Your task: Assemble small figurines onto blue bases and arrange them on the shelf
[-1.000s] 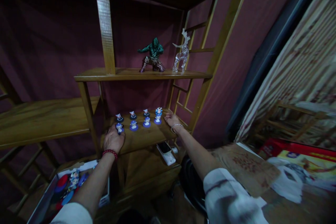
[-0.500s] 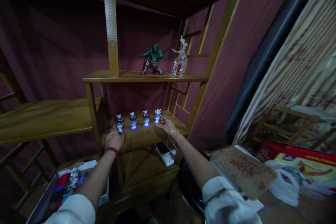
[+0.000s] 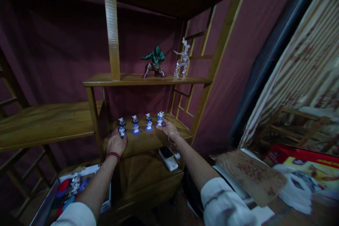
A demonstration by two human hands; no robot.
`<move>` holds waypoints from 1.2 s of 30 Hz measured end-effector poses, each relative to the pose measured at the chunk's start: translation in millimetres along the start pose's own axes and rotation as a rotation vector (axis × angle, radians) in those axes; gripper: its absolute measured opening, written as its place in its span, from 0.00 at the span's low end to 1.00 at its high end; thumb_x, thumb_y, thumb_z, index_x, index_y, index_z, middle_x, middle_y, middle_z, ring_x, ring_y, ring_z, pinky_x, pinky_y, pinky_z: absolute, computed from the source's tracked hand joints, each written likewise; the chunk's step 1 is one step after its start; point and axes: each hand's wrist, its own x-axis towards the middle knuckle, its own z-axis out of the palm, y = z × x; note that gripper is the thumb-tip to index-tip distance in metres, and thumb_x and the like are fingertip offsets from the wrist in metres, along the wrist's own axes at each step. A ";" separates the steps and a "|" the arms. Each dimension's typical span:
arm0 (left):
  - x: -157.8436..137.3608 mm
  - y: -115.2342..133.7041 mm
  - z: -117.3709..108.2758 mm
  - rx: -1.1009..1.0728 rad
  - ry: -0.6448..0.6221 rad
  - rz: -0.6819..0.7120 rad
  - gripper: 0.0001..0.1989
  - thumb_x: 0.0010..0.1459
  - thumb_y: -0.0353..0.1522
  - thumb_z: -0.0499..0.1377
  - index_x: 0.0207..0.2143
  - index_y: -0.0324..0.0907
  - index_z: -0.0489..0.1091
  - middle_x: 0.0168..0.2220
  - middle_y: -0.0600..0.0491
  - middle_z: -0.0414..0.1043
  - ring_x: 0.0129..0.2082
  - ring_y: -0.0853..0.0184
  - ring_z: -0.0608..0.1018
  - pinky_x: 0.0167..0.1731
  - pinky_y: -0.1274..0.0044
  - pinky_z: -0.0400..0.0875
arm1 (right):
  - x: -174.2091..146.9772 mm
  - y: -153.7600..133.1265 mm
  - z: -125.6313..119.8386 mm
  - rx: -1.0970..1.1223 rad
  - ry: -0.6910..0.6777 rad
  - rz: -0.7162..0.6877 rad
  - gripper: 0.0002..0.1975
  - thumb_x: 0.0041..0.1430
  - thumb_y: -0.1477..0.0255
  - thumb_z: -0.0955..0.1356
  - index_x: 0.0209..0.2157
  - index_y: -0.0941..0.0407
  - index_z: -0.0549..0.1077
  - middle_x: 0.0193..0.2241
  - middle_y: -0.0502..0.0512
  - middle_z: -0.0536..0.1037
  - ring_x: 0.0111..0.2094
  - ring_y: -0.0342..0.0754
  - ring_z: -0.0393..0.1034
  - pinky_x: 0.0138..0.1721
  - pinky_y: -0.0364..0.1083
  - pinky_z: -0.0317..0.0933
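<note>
Small figurines stand in two rows on the lower wooden shelf (image 3: 137,141). The front row has white-and-purple figures on round purple bases. My left hand (image 3: 116,143) has its fingers around the leftmost front figurine (image 3: 122,131). At the other end, my right hand (image 3: 168,129) pinches the rightmost front figurine (image 3: 159,122). Between them stand two similar ones, a figurine (image 3: 136,129) and its neighbour (image 3: 148,126). Behind are dark-based figurines (image 3: 135,119) and a blue-and-white one (image 3: 160,114). Some fingertips are hidden.
On the upper shelf (image 3: 127,83) stand a green crouching statue (image 3: 156,61) and a clear deer (image 3: 182,60). Below lies a white device with a dark screen (image 3: 168,159). A box of figurines (image 3: 108,197) is at lower left, a plastic bag (image 3: 296,190) at right.
The whole view has shifted slightly. Both hands stay at the two end figurines of the front row, and the figurines keep their arrangement.
</note>
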 end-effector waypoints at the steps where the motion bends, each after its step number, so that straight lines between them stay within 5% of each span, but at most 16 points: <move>1: 0.0 0.1 -0.1 0.002 0.000 0.002 0.22 0.50 0.35 0.51 0.48 0.36 0.60 0.47 0.43 0.67 0.48 0.60 0.68 0.45 0.74 0.61 | -0.6 -0.7 -0.4 -0.016 0.002 -0.003 0.17 0.44 0.63 0.69 0.38 0.52 0.70 0.32 0.49 0.75 0.33 0.45 0.68 0.31 0.40 0.57; 24: -1.0 0.5 -1.7 -0.032 -0.003 0.000 0.21 0.50 0.35 0.51 0.47 0.38 0.60 0.49 0.43 0.66 0.48 0.61 0.68 0.47 0.74 0.59 | -0.3 6.6 7.0 -0.025 0.072 -0.056 0.23 0.44 0.66 0.68 0.45 0.52 0.66 0.35 0.52 0.75 0.38 0.49 0.68 0.39 0.45 0.60; 31: -3.6 4.0 -6.4 -0.030 -0.010 -0.014 0.21 0.50 0.35 0.51 0.47 0.39 0.60 0.47 0.44 0.67 0.48 0.62 0.68 0.46 0.75 0.60 | -11.2 7.7 6.2 0.168 0.342 -0.083 0.23 0.42 0.64 0.67 0.43 0.55 0.67 0.37 0.54 0.74 0.36 0.47 0.68 0.40 0.46 0.60; 36: -4.0 4.2 -7.3 -0.046 -0.020 -0.025 0.21 0.50 0.34 0.51 0.48 0.38 0.59 0.48 0.43 0.66 0.48 0.62 0.68 0.46 0.74 0.60 | -29.5 3.9 6.1 0.358 0.543 0.002 0.17 0.47 0.63 0.63 0.37 0.58 0.68 0.26 0.51 0.73 0.26 0.44 0.66 0.33 0.44 0.61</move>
